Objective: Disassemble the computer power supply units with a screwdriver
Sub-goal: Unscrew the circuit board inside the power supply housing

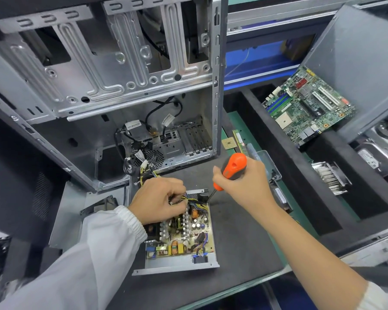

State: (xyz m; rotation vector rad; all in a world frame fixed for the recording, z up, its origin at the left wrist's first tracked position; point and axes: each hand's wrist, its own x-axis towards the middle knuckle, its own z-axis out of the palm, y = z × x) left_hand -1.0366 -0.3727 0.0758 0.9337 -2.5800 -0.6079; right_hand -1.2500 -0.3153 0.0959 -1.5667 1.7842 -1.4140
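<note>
We noted the power supply unit [179, 238] lying lid-off on the dark mat of the desk [244, 231], just in front of the open computer case [103, 90], its circuit board with coils and capacitors exposed. Our left hand [159, 201] rested on the far end of the unit, fingers curled round the bundle of yellow and black wires [189, 200] that leaves the board. Our right hand [242, 180] gripped the orange-and-grey handle of the screwdriver [230, 170], fingers wrapped tight round it; the shaft slanted down and to the left, its tip at the far right corner of the unit's metal housing. Whether the tip sat in a screw head we could not tell.

Also recorded: a green motherboard [307, 108] leaning in a dark foam tray to the right, a finned heatsink [330, 177] nearer along that side, a small square chip [229, 143] just right of the case, and a grey metal cover [67, 220] lying flat left of the unit
</note>
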